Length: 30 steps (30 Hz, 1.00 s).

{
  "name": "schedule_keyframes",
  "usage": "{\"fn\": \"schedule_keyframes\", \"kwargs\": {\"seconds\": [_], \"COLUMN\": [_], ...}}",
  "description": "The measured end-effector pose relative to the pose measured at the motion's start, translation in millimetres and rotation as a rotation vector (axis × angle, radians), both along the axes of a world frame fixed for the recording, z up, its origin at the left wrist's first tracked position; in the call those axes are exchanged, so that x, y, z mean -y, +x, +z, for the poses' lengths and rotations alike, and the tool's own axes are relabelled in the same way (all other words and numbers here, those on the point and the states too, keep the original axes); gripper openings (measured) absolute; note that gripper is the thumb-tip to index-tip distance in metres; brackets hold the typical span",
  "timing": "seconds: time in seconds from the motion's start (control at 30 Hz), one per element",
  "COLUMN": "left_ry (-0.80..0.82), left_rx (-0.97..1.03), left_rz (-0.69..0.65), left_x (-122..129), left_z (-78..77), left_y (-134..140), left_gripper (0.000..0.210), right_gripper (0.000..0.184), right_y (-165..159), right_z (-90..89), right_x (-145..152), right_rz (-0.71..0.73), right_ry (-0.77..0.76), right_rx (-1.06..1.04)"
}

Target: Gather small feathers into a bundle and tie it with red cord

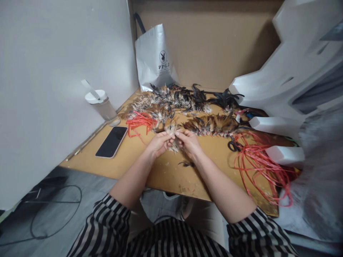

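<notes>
My left hand (161, 142) and my right hand (188, 143) meet above the wooden table, fingertips pinched together. Between them they hold a small bunch of feathers (171, 126), light brown at the top, with pale ends (174, 146) hanging below the fingers. Just behind lie rows of brown and black feathers (177, 100). To the right of my right hand is another row of brown feathers (214, 125), with red bits along its lower edge. Red string (140, 121) lies loosely bundled left of my left hand. A small dark feather (187, 164) rests on the table below my right hand.
A phone (112, 142) and a lidded cup (103, 105) are at the left, by the white wall. Black-handled scissors (233, 145) lie beside a tangle of red string (257, 160) on the right. A silver bag (154, 59) stands behind; white foam pieces (285, 155) jut in from the right.
</notes>
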<state>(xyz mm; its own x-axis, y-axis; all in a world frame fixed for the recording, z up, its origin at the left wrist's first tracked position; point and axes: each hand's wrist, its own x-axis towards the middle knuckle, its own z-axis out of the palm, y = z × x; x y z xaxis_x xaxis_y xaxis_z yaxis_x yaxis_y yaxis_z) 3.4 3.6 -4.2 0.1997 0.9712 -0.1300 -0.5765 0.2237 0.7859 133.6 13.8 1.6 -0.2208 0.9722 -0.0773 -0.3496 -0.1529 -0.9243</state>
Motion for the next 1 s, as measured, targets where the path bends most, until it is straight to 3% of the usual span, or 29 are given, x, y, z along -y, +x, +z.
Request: {"fn": "schedule_keyframes", "kwargs": {"seconds": [0.2,0.47,0.77,1.0], "left_ry": [0.006,0.019,0.034,-0.009], "left_rx": [-0.015,-0.161,-0.263,-0.186], "left_rz": [-0.083,-0.014,0.031,0.101], "left_x": [-2.1,-0.5,2.8,0.0], "left_z": [-7.6,-5.2,-3.3,-2.8], "left_y": [-1.7,1.2,5.7,3.6], "left_gripper": [0.011,0.016,0.019,0.015], "right_gripper": [0.026,0.024,0.020,0.028], "right_y": [1.1,3.3,4.6,5.3], "right_z": [2.6,-0.7,-5.9,-4.4], "right_x": [-0.2,-3.1,-6.7,-6.5], "right_rz": [-0.006,-0.085,-0.163,-0.014], "right_ry": [0.078,0.080,0.252,0.098], "right_rx": [-0.037,0.048,0.251,0.021]}}
